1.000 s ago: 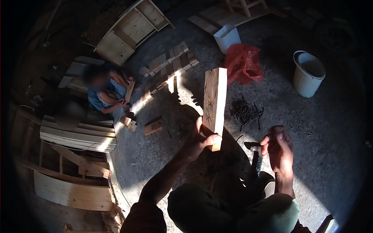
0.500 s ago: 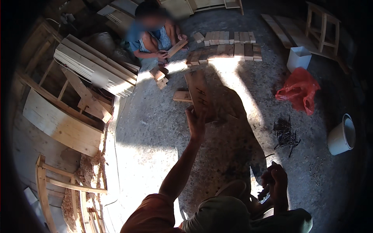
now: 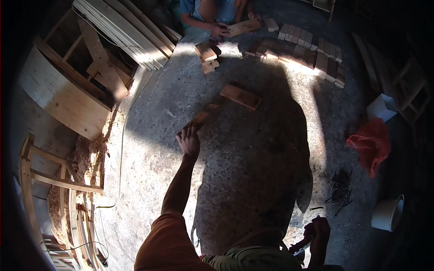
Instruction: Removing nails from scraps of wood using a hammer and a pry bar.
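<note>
My left hand [image 3: 189, 141] reaches forward, fingers curled at the near end of a blurred wooden block [image 3: 204, 116], held low over the concrete floor. Just beyond it a short block [image 3: 239, 96] lies flat. My right hand [image 3: 318, 235] is low at the right near my knee, a dark silhouette with bent fingers around or against a dark object too shadowed to make out. A dark heap of what look like nails [image 3: 340, 192] lies just beyond that hand.
A co-worker [image 3: 212, 16] crouches ahead holding a board, beside small stacked blocks [image 3: 205, 56] and rows of blocks [image 3: 325, 67]. Boards [image 3: 120, 29], wooden frames [image 3: 63, 183] and a cable line the left. A red bag [image 3: 368, 144], white container [image 3: 379, 108] and bucket [image 3: 386, 214] stand right.
My left hand has gone from holding the block upright to lowering it forward and left toward the floor. The view has shifted, and my right hand sits lower in it.
</note>
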`<state>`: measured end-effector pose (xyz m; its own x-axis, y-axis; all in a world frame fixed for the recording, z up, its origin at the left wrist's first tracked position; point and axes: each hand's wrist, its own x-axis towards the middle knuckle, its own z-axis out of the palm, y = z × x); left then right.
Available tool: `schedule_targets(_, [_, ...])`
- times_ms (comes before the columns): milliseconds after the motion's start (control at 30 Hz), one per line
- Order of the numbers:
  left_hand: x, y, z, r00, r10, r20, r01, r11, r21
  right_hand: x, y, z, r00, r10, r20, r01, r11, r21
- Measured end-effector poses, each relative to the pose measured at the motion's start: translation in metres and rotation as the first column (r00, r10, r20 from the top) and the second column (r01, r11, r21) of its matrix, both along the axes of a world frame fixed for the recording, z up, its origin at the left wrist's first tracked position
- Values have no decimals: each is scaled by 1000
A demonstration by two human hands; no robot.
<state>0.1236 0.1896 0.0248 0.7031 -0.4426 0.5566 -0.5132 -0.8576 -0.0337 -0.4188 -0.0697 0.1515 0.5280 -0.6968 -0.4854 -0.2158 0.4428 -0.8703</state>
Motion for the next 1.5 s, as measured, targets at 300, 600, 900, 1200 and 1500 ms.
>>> schedule_targets(300, [109, 24, 4, 401, -673, -622, -368, 503, -782, 6, -1, -14, 993, 32, -112, -30, 999, 21])
schedule_targets(600, [113, -36, -31, 364, -914, -181, -704, -142, -696, 11, 0, 0, 982, 32, -189, -37, 999, -24])
schedule_targets(900, [132, -99, -23, 558, -45, -828, -417, 848, -327, -10, -6, -9, 975, -1, -224, -7, 1000, -31])
schedule_targets(1200, [133, -206, -22, 925, -378, -47, 374, 882, 287, 2, -1, 8, 977, 101, -186, -95, 995, 44])
schedule_targets(1500, [-15, -275, 66, 724, -606, -330, 656, 752, 59, -28, -13, 25, 997, -81, 15, 81, 994, -67])
